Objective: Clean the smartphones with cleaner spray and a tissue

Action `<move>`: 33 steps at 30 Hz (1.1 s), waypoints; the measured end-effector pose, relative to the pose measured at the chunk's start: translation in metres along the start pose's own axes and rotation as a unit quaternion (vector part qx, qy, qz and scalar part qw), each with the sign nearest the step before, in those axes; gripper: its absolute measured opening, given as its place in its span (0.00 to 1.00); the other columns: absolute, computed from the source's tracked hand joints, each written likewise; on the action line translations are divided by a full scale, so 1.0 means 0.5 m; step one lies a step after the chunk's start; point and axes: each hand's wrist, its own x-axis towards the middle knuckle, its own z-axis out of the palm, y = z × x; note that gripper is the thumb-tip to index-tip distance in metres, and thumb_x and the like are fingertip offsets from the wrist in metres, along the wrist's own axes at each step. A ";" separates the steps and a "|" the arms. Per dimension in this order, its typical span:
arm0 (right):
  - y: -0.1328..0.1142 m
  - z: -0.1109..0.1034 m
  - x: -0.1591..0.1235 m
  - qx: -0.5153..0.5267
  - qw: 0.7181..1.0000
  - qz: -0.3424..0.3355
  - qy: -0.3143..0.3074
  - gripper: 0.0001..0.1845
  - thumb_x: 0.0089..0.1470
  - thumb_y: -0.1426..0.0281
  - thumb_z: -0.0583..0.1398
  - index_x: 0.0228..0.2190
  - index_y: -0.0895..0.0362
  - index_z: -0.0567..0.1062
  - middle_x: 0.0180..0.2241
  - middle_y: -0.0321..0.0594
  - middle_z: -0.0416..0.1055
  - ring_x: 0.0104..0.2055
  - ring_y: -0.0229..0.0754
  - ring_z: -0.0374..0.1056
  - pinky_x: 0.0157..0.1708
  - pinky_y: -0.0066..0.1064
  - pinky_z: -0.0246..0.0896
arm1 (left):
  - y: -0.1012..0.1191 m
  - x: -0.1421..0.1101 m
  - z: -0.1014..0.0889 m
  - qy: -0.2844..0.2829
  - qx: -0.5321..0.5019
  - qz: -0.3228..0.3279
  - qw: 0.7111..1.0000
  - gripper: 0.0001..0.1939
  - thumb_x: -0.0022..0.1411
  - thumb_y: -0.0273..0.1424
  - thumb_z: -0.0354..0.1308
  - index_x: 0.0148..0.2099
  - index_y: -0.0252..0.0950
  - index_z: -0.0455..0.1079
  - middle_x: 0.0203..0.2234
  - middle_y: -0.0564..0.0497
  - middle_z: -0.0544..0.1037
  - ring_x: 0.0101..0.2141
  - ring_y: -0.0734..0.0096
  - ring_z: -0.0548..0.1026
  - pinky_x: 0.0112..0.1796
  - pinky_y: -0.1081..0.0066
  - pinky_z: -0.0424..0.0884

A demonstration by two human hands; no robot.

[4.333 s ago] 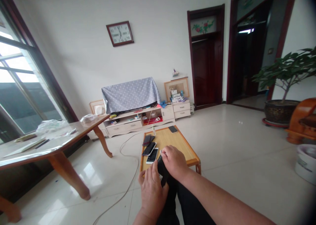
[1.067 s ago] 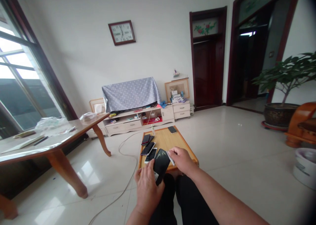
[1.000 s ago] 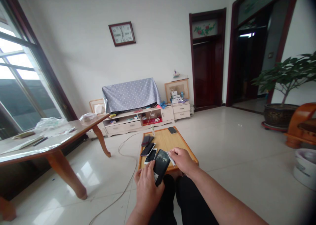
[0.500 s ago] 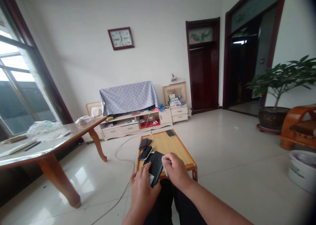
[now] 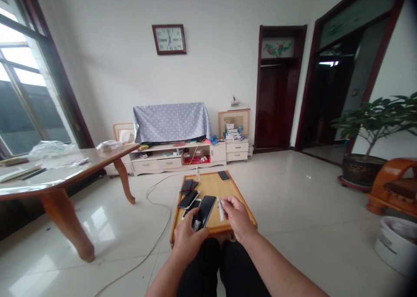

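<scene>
My hands farther apart than before, left hand (image 5: 187, 238) clamped on black phone (image 5: 204, 210) at table (image 5: 211, 185) edge, right hand (image 5: 237, 221) pinching white strip (image 5: 221, 209)

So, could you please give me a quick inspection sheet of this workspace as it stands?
Surface: low wooden table, orange-edged.
Job's things: black smartphone; beside it white phone, dark phone, phone stack; lone phone at far edge.
Clutter: small bottle near far edge.
Hands: left hand on the smartphone; right hand pinching white strip.
Cables: thin white cable across floor.
Surroundings: side table, draped TV cabinet, potted plant.
</scene>
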 end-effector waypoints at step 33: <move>0.157 -0.110 0.291 0.183 0.953 0.240 -0.022 0.17 0.39 0.70 0.73 0.31 0.59 0.75 0.19 0.27 0.61 0.16 0.26 0.46 0.15 0.20 0.35 | -0.096 0.247 0.185 -0.287 -0.573 -0.345 0.686 0.24 0.61 0.47 0.63 0.48 0.31 0.76 0.43 0.39 0.82 0.40 0.60 0.80 0.39 0.68 0.72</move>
